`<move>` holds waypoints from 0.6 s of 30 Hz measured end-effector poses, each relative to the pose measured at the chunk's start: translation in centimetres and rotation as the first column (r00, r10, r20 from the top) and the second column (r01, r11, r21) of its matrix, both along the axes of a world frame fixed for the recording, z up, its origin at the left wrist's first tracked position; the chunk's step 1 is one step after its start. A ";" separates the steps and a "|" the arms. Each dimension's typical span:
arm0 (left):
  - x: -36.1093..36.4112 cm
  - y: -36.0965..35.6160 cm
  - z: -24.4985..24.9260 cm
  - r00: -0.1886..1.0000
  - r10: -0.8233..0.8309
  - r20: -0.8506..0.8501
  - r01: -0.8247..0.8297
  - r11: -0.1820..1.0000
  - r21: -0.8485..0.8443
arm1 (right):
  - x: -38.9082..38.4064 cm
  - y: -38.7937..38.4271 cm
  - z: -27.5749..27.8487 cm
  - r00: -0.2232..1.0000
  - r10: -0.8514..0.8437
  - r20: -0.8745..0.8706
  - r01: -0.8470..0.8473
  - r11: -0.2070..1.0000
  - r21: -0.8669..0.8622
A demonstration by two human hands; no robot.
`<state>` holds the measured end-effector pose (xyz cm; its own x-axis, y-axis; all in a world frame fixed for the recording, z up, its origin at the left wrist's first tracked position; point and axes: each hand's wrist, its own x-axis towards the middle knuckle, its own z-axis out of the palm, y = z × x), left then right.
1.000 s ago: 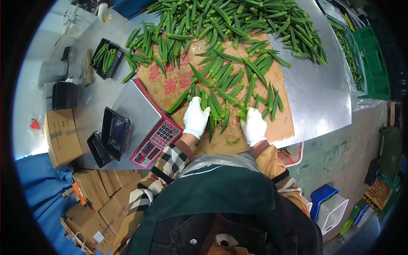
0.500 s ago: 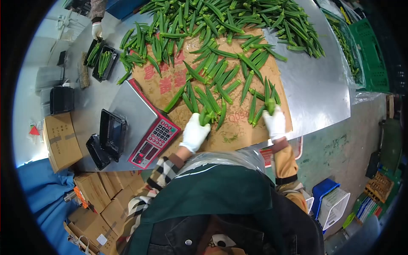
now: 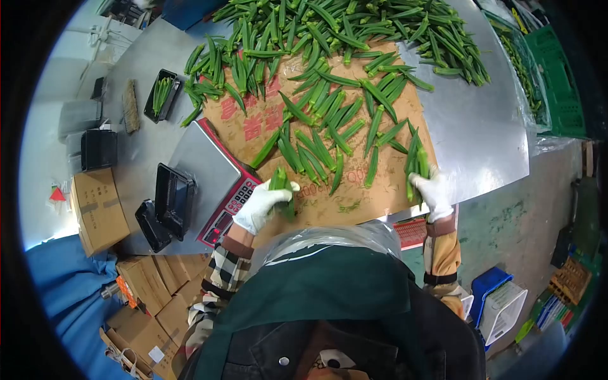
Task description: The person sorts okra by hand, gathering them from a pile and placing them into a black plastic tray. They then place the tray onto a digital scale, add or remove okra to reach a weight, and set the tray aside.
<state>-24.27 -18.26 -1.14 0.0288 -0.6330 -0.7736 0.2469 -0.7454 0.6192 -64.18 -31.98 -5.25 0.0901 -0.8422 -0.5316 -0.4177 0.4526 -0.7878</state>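
My left hand (image 3: 261, 206), in a white glove, is closed around an okra pod (image 3: 279, 183), perhaps more than one, beside the scale's keypad. On the right, my gloved right hand (image 3: 433, 192) grips a few okra pods (image 3: 415, 161) at the edge of the cardboard sheet (image 3: 373, 206). Loose okra (image 3: 329, 114) lies scattered on the cardboard between and beyond my hands. Farther back, a large heap of okra (image 3: 354, 25) covers the table. Part of what each glove holds is hidden by the fingers.
A red-edged scale (image 3: 209, 164) stands at left with black trays (image 3: 174, 199) on it. Another tray (image 3: 163, 95) holding okra sits farther back, near a brush (image 3: 130, 106). Cardboard boxes (image 3: 98, 209) are at the left. Green (image 3: 557, 82) and white (image 3: 503, 313) crates are to the right.
My left hand has moved left toward the scale with okra. My right hand has shifted right and slightly down with pods. At the back left, another person's gloved hand and one okra tray have gone from view.
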 end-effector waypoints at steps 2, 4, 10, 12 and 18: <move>-0.8 -1.9 -0.6 0.987 0.041 0.155 -0.025 0.995 -0.099 | 0.9 -1.8 -1.7 0.995 -0.044 -0.091 0.019 0.966 -0.259; -2.2 -3.6 -3.7 0.916 0.082 0.394 0.052 0.946 -0.319 | 2.9 -1.7 -4.1 0.865 -0.091 -0.493 -0.120 0.917 -0.381; -6.9 -5.3 -5.1 0.351 -0.041 0.936 0.361 0.928 -0.094 | 5.4 -1.5 -3.1 0.739 -0.035 -0.673 -0.206 0.939 -0.276; -8.0 -5.6 -4.8 0.334 -0.075 0.939 0.400 0.914 -0.070 | 4.7 -1.8 -1.8 0.775 -0.039 -0.631 -0.184 0.941 -0.283; -9.6 -6.0 -5.4 0.133 -0.045 0.990 0.593 0.804 -0.043 | 3.1 -6.1 -3.8 0.729 -0.116 -0.674 -0.263 0.863 -0.432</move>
